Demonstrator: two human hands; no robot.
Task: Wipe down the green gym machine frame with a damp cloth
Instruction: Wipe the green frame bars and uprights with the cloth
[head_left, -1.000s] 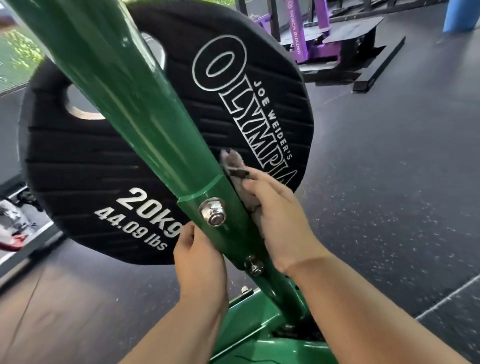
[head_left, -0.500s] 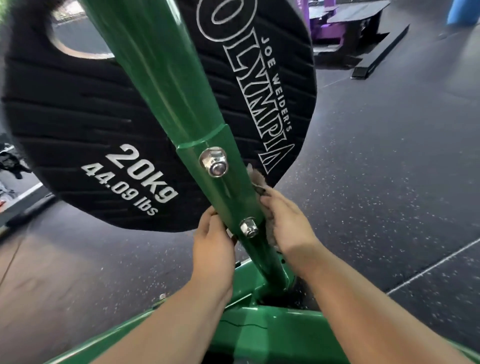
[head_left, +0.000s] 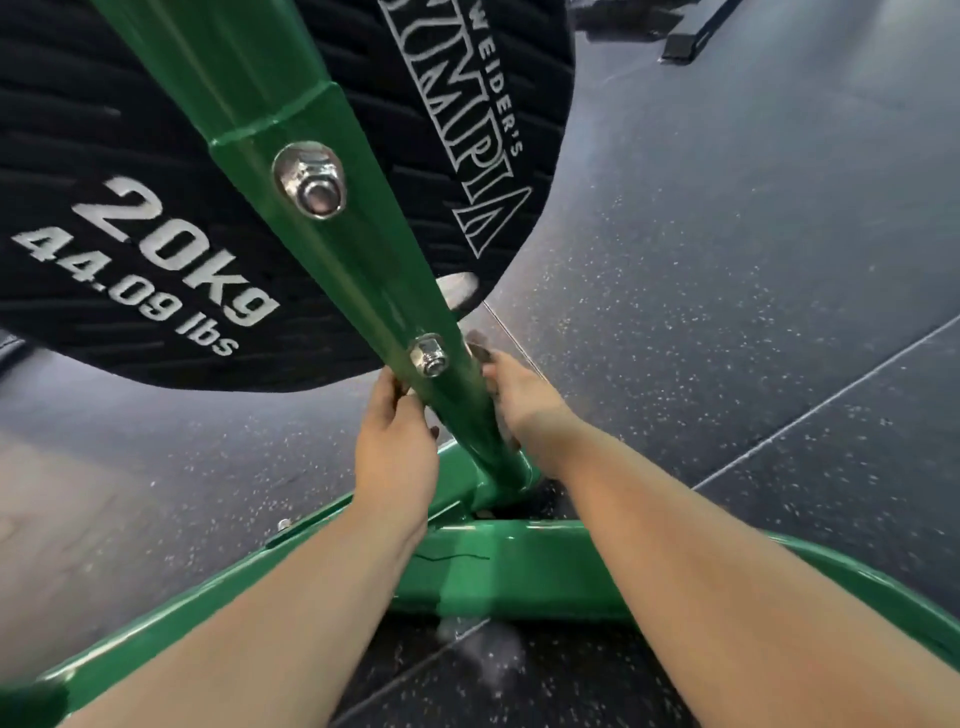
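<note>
Right: a person's right hand holds a grey cloth against the right flank of the green post, with the fingers out of sight behind the post.
Left: the left hand grips the post's left edge, fingers curled on it just below the lower bolt.
Paintwork: glossy green, with a raised seam above the larger upper bolt. The post slants up from a green base bar low on the floor.
Behind: a black ribbed weight plate, lettered "20kg 44.09 lbs" in white, sits close behind the post.
Underfoot: a dark, white-speckled rubber floor, with thin seams running between its tiles.
</note>
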